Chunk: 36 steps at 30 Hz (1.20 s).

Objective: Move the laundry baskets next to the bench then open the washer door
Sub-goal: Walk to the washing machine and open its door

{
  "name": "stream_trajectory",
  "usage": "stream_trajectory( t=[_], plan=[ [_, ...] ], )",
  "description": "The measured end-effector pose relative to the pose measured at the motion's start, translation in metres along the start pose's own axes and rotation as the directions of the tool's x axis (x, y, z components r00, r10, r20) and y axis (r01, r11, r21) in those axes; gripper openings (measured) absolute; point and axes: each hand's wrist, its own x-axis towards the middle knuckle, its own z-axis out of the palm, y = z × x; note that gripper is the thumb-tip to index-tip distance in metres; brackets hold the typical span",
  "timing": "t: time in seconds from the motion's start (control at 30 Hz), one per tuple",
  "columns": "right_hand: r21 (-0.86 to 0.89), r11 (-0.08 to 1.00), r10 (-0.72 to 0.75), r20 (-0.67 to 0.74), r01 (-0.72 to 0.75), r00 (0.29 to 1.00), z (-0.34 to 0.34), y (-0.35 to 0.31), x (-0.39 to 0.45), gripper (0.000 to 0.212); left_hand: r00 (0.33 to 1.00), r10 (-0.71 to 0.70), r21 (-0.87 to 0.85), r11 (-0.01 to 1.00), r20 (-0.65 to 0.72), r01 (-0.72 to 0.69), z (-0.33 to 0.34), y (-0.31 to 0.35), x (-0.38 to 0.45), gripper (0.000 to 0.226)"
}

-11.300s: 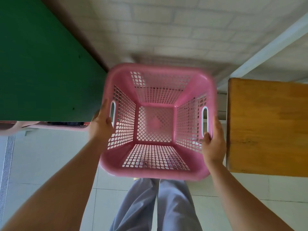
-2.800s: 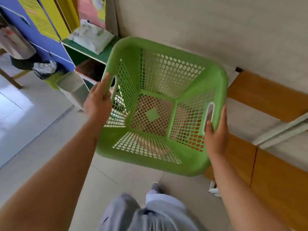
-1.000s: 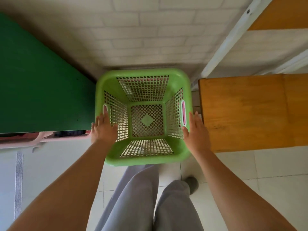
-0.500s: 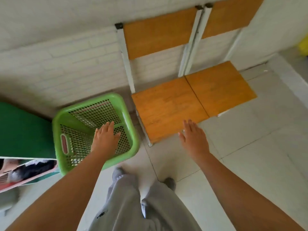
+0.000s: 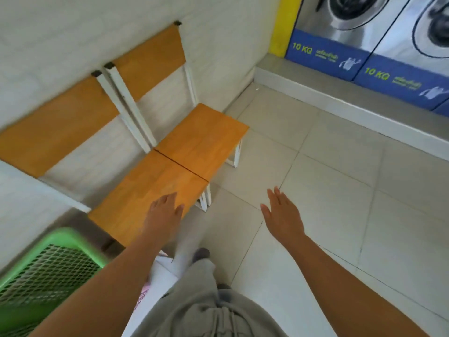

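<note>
L hand [image 5: 163, 215] & R hand [image 5: 283, 215] open, empty; green basket [image 5: 48, 271] on floor beside bench [image 5: 175, 166]; washers [image 5: 388, 25] upper R.

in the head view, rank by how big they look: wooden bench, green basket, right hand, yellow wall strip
1. wooden bench, largest by far.
2. green basket, though the frame edge cuts it off and it sits nearer the camera.
3 and 4. right hand and yellow wall strip look alike; the strip is farther away, so unranked.
</note>
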Motion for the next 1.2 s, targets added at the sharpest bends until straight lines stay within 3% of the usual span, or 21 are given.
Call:
stream_trajectory(
  t=[0.23,0.4,0.53,0.83,1.2],
  plan=[
    [0.043,0.987,0.157,-0.013,-0.156,0.988,-0.026,0.057,0.065,0.058,0.973,0.215,0.07,0.973,0.08,-0.221,0.008,0.085,0.11,0.038],
    [0.075,0.966,0.248,-0.028,-0.246,0.968,-0.066,0.082,0.143,0.057,0.968,0.242,-0.023,0.97,0.068,-0.241,-0.009,0.139,0.209,0.042],
    [0.126,0.94,0.325,-0.062,-0.316,0.944,-0.1,0.096,0.203,0.056,0.931,0.356,0.043,0.932,0.08,-0.36,-0.034,0.18,0.291,0.045],
    [0.202,0.884,0.445,-0.091,-0.421,0.891,-0.162,0.175,0.341,0.054,0.909,0.401,0.01,0.914,0.115,-0.405,-0.052,0.303,0.457,0.046],
    [0.145,0.93,0.358,-0.15,-0.338,0.921,-0.293,0.306,0.569,0.053,0.945,0.315,-0.011,0.949,0.084,-0.315,-0.072,0.469,0.652,0.042]
  ],
)
